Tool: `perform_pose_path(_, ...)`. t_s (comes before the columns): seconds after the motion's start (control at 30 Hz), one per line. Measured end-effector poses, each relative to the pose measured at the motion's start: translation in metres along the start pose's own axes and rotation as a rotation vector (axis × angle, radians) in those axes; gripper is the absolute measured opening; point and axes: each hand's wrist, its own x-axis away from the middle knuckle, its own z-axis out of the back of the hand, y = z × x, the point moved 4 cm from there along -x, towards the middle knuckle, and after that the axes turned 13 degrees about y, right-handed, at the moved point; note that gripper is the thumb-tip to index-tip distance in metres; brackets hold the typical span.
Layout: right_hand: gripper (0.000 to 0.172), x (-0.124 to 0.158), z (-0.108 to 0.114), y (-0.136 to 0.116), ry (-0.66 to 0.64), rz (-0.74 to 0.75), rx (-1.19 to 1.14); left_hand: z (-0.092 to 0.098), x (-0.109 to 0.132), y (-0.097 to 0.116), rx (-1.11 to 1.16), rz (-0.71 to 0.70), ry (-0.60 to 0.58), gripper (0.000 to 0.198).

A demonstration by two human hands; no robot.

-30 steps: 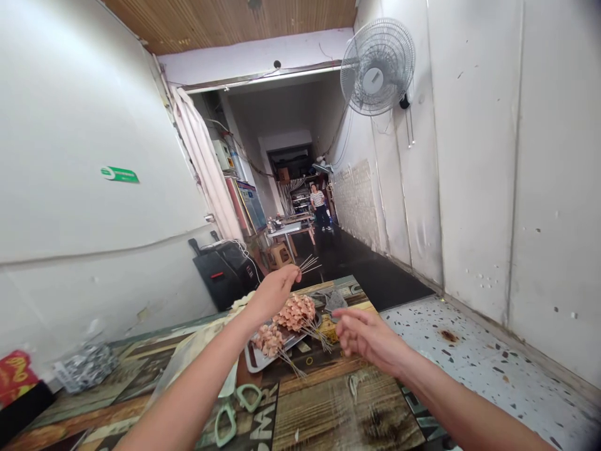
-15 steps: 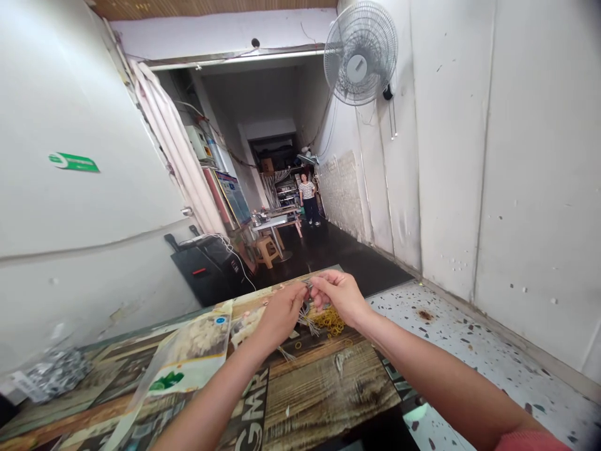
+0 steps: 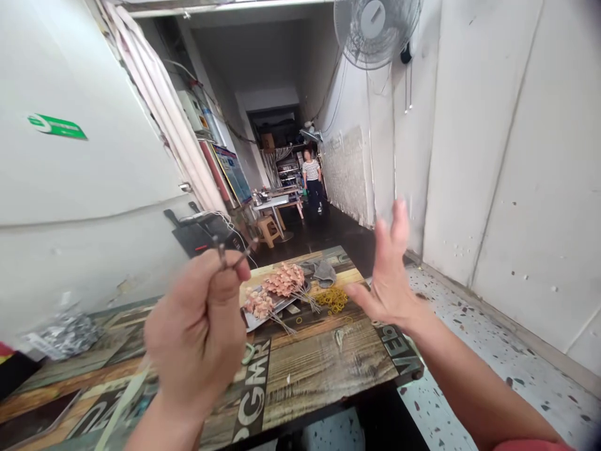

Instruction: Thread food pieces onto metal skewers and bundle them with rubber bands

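My left hand (image 3: pixel 201 319) is raised close to the camera, its fingers closed around a few thin metal skewers (image 3: pixel 223 255) whose dark ends stick out above the thumb. What lies inside the fist is hidden. My right hand (image 3: pixel 392 275) hovers over the table's right side, fingers spread, holding nothing. Between the hands, skewers of pinkish meat (image 3: pixel 284 280) lie on a metal tray (image 3: pixel 256 322), their bare metal ends pointing toward me. Beside them is a heap of yellow rubber bands (image 3: pixel 333 300). A grey cloth (image 3: pixel 323 273) lies behind the bands.
The wood-patterned table (image 3: pixel 319 369) has a silvery pile (image 3: pixel 68 332) at its left. A black speaker-like box (image 3: pixel 197 235) stands beyond. Farther back are a stool (image 3: pixel 268 232), tables and a standing person (image 3: pixel 312 178). A fan (image 3: pixel 373 28) hangs on the right wall.
My hands were together over the rubber bands and have parted. The left came back toward me with the skewers; the right moved right and opened. The view has tilted down, and the tray shows more.
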Motion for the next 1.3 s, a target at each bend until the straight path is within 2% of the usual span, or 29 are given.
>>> perform_pose_path(0.07, 0.086, -0.008, 0.004, 0.007, 0.014, -0.004, 0.034, -0.006, 0.005, -0.008, -0.036, -0.045, -0.01, 0.017)
perform_pose_path(0.13, 0.074, -0.004, -0.01, 0.025, -0.073, -0.065, 0.025, -0.011, 0.01, -0.015, -0.071, -0.057, -0.058, 0.019)
perform_pose_path(0.2, 0.056, 0.016, -0.041, 0.052, -0.295, -0.168, 0.001, -0.016, 0.016, -0.021, -0.073, -0.041, -0.131, 0.018)
perform_pose_path(0.27, 0.037, 0.054, -0.079, 0.083, -0.625, -0.324, 0.004, -0.019, 0.025, -0.026, -0.051, -0.016, -0.202, 0.017)
perform_pose_path(0.3, 0.03, 0.077, -0.096, 0.096, -0.801, -0.346, 0.032, -0.021, 0.029, -0.03, -0.037, -0.003, -0.238, 0.017)
perform_pose_path(0.33, 0.027, 0.097, -0.11, 0.107, -0.911, -0.355, 0.082, -0.023, 0.034, -0.033, -0.025, 0.01, -0.275, 0.018)
perform_pose_path(0.4, 0.023, 0.129, -0.13, 0.123, -0.991, -0.364, 0.104, -0.026, 0.043, -0.04, -0.011, 0.032, -0.356, 0.021)
perform_pose_path(0.53, 0.023, 0.161, -0.149, 0.127, -1.044, -0.33, 0.087, -0.033, 0.063, -0.055, -0.027, 0.097, -0.528, 0.027)
perform_pose_path(0.67, 0.025, 0.159, -0.154, 0.123, -1.062, -0.297, 0.082, -0.041, 0.087, -0.069, -0.04, 0.162, -0.7, 0.029)
perform_pose_path(0.8, 0.019, 0.157, -0.138, 0.118, -1.094, -0.304, 0.104, -0.049, 0.102, -0.08, -0.064, 0.194, -0.796, 0.03)
perform_pose_path(0.93, 0.007, 0.173, -0.113, 0.103, -1.183, -0.293, 0.077, -0.055, 0.111, -0.085, -0.047, 0.224, -0.861, 0.029)
perform_pose_path(1.03, 0.014, 0.18, -0.102, 0.093, -1.139, -0.328, 0.092, -0.061, 0.118, -0.085, -0.001, 0.246, -0.908, 0.029)
perform_pose_path(1.13, 0.017, 0.176, -0.101, 0.084, -1.093, -0.397, 0.074, -0.068, 0.129, -0.086, 0.028, 0.271, -0.964, 0.029)
perform_pose_path(1.2, 0.018, 0.167, -0.101, 0.074, -1.052, -0.531, -0.041, -0.072, 0.137, -0.085, 0.054, 0.296, -1.004, 0.029)
perform_pose_path(1.23, 0.02, 0.163, -0.101, 0.067, -1.016, -0.68, -0.173, -0.074, 0.141, -0.085, 0.069, 0.311, -1.021, 0.028)
perform_pose_path(1.3, 0.022, 0.158, -0.101, 0.048, -0.893, -1.092, -0.548, -0.078, 0.148, -0.085, 0.094, 0.329, -1.044, 0.028)
